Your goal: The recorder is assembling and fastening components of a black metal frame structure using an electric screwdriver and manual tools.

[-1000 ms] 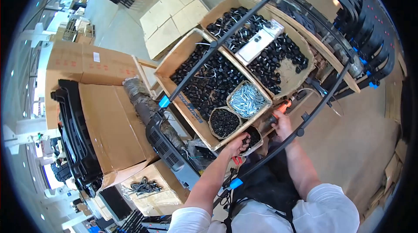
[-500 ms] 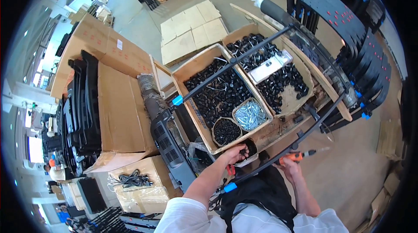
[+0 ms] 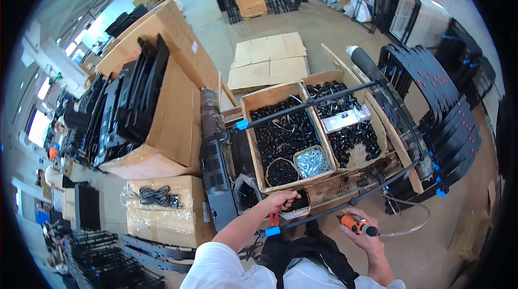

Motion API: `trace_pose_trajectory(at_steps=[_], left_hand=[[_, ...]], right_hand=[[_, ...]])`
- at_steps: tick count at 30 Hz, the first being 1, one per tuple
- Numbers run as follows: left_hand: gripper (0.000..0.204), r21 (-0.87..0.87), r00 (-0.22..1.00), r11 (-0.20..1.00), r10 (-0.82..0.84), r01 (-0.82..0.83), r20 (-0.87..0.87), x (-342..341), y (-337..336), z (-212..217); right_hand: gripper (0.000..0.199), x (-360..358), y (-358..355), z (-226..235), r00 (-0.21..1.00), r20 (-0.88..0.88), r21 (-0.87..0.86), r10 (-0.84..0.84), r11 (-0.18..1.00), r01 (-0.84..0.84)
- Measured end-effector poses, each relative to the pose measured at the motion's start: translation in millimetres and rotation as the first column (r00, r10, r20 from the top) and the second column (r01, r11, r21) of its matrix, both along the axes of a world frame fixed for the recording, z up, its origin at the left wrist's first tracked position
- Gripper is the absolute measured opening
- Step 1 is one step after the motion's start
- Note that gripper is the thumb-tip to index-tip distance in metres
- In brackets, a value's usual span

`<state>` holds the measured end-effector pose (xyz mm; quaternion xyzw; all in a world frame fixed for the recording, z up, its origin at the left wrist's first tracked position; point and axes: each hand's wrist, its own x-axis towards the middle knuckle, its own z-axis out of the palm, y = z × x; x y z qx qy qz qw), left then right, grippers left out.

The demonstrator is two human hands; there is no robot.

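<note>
My left hand (image 3: 281, 201) is closed in a pinch over the rim of a small round tub (image 3: 297, 214) with dark contents, at the near edge of the wooden trays. What its fingertips hold, if anything, is too small to make out. To the right, my right hand (image 3: 367, 239) is wrapped around an orange and black power screwdriver (image 3: 354, 225), which is below the near bar of a black tubular frame (image 3: 345, 206). That frame lies across the trays and has blue end pieces (image 3: 273, 231). Something red (image 3: 274, 219) sits just under my left wrist.
Two wooden trays (image 3: 249, 127) hold many black plastic parts, a tub of silver screws (image 3: 311, 162) and a tub of small black pieces (image 3: 281, 173). Left are a large cardboard box (image 3: 178, 121) and cables (image 3: 156, 197) on a carton. Black curved frames (image 3: 421, 73) stand right.
My view has tilted up toward the far floor. My left hand has risen out of the small tub to its rim. The screwdriver in my right hand has swung from pointing right to pointing closer to me.
</note>
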<state>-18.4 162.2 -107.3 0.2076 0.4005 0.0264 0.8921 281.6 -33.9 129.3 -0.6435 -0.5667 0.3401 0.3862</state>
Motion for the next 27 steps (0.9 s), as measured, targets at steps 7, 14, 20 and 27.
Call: trace_pose_trajectory(at_steps=[7,14,20,27], left_hand=[[0.029,0.255,0.778,0.767,0.624,-0.589,-0.079,-2,-45,91],[0.031,0.101,0.475,0.47,0.879,-0.877,0.038,-8,-106,119],[0.034,-0.053,0.221,0.228,0.969,-0.972,0.112,-13,-125,129],[0.033,-0.257,0.049,0.096,0.982,-0.962,0.183,-42,-108,139]], right_hand=[[0.058,-22,56,-32,0.905,-0.412,0.095,0.109,0.993,-0.076],[0.052,-66,107,-23,0.76,-0.505,0.238,0.409,0.912,-0.333],[0.055,-114,113,-17,0.62,-0.565,0.25,0.544,0.829,-0.5],[0.049,-158,126,-21,0.64,-0.507,0.264,0.577,0.811,-0.522]])
